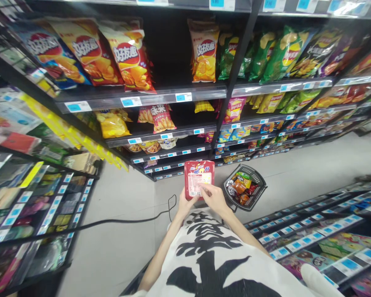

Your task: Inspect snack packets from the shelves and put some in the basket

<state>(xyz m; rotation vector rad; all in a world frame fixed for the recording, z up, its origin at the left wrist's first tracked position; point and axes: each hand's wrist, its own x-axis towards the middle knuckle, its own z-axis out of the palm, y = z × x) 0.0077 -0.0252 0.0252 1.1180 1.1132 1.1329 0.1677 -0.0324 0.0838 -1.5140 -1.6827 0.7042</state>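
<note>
Up at ten o'clock, three 好友趣 bags [90, 68] face out; near centre, the left hand [187, 203] grips one red 升 packet [200, 169], the right hand [215, 199] touches its label [194, 180], grip unclear.

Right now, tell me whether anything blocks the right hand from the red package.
Nothing visible does: the right hand reaches over the red package, its fingertips seemingly on the face, while the left hand holds the lower left edge. The black basket sits to the right, not between them.
</note>
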